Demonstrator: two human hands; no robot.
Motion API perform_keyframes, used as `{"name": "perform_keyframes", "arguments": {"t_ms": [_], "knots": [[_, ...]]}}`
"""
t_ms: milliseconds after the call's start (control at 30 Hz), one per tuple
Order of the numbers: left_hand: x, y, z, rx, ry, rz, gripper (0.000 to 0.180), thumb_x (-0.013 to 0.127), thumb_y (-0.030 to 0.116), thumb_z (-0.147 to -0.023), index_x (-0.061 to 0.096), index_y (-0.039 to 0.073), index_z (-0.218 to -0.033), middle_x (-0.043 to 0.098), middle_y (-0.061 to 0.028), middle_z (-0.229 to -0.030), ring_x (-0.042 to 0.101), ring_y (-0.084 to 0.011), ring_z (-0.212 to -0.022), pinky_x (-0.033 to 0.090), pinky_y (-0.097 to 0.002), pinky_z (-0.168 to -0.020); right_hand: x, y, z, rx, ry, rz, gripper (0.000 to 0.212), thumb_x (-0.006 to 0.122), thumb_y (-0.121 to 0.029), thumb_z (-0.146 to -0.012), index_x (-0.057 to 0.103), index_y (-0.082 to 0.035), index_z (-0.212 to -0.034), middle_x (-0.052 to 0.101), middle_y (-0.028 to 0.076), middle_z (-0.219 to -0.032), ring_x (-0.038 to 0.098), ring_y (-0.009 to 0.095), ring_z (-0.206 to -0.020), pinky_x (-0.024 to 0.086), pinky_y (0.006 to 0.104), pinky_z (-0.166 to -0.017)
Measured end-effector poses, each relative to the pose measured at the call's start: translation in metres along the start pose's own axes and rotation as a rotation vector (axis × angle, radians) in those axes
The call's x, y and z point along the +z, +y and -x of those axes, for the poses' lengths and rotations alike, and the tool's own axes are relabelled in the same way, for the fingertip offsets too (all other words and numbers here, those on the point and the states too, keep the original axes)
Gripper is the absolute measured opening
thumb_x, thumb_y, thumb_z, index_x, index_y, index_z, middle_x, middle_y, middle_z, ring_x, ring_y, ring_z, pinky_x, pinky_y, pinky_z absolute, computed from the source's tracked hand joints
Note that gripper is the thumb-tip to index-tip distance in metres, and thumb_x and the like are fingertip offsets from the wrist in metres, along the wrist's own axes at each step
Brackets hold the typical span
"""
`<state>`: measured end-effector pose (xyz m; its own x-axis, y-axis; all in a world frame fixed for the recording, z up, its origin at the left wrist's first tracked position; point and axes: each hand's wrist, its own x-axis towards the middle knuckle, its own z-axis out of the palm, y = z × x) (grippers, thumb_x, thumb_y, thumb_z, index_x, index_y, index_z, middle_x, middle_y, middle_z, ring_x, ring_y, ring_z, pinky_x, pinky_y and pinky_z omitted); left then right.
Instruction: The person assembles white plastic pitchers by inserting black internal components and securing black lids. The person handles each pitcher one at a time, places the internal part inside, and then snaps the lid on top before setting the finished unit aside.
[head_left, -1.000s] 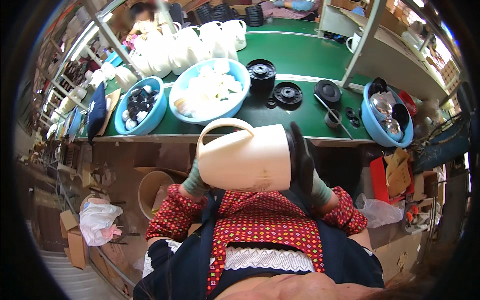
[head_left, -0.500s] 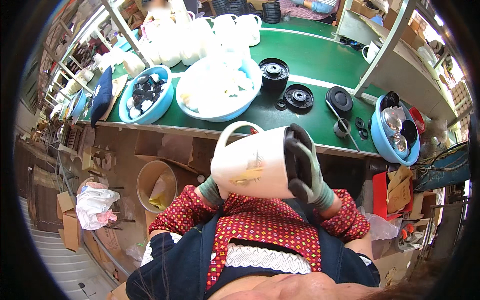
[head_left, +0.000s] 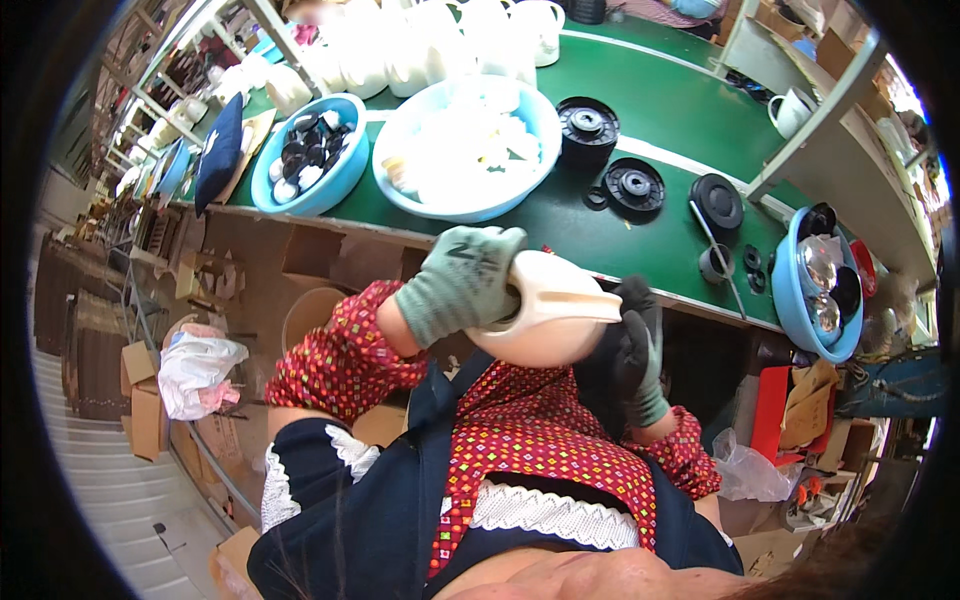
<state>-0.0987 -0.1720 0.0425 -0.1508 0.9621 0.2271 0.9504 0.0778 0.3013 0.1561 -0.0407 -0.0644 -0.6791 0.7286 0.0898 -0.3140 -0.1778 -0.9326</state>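
A cream-white jug [head_left: 548, 335] is held in front of my chest, turned on its side and foreshortened. My left hand [head_left: 462, 285], in a green knitted glove, is closed around its left side. From the right, my right hand [head_left: 643, 350], in a green glove with a dark coated palm, has its bent fingers around the jug's narrow right end. Part of those fingers is in shadow, so the exact grip is hard to see. The jug's far side and underside are hidden.
On the green workbench [head_left: 660, 115] stand a blue basin [head_left: 550, 150] of white parts, another basin [head_left: 350, 185] of black and white caps, and a third basin [head_left: 790, 300] with shiny parts. Black round parts [head_left: 636, 188] lie nearer the right. White jugs [head_left: 410, 60] stand behind.
The jug has turned, and its printed side no longer shows. My left hand has come up from behind it to its left side. My right hand has moved slightly right and down.
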Motion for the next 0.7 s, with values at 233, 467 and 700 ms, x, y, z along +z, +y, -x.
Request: {"name": "perform_keyframes", "arguments": {"t_ms": [233, 467, 700], "knots": [[-0.006, 0.017, -0.019, -0.021, -0.281, -0.006, 0.073, 0.082, 0.031, -0.082, 0.055, -0.005, -0.140, 0.072, -0.0204, -0.112, 0.074, -0.0338, -0.101, 0.059, -0.0416, -0.089, 0.036, -0.087, -0.036, -0.391, -0.660, 0.868, 0.090, 0.090, -0.003, -0.071, 0.057, -0.015, -0.154, 0.047, 0.025, -0.159, 0.048, 0.048, -0.146, 0.043, 0.0518, -0.119], [-0.033, 0.000, 0.012, 0.173, -0.228, 0.437, 0.093, 0.098, 0.032, -0.070, 0.054, 0.009, -0.148, 0.040, -0.0289, -0.162, 0.046, -0.0490, -0.147, 0.041, -0.0540, -0.121, 0.031, -0.089, -0.040, -0.386, -0.658, 1.068, 0.094, 0.098, -0.017, -0.066, 0.061, -0.022, -0.152, 0.048, 0.023, -0.159, 0.052, 0.045, -0.143, 0.044, 0.0535, -0.117], [-0.002, 0.014, 0.024, 0.157, -0.146, 0.158, 0.071, 0.094, 0.038, -0.069, 0.072, 0.012, -0.131, 0.040, -0.0308, -0.163, 0.042, -0.0498, -0.149, 0.034, -0.0606, -0.123, 0.051, -0.094, -0.045, -0.302, -0.707, 1.306, 0.082, 0.096, -0.029, -0.070, 0.065, -0.025, -0.146, 0.042, 0.028, -0.161, 0.050, 0.046, -0.142, 0.045, 0.0557, -0.112]]}}
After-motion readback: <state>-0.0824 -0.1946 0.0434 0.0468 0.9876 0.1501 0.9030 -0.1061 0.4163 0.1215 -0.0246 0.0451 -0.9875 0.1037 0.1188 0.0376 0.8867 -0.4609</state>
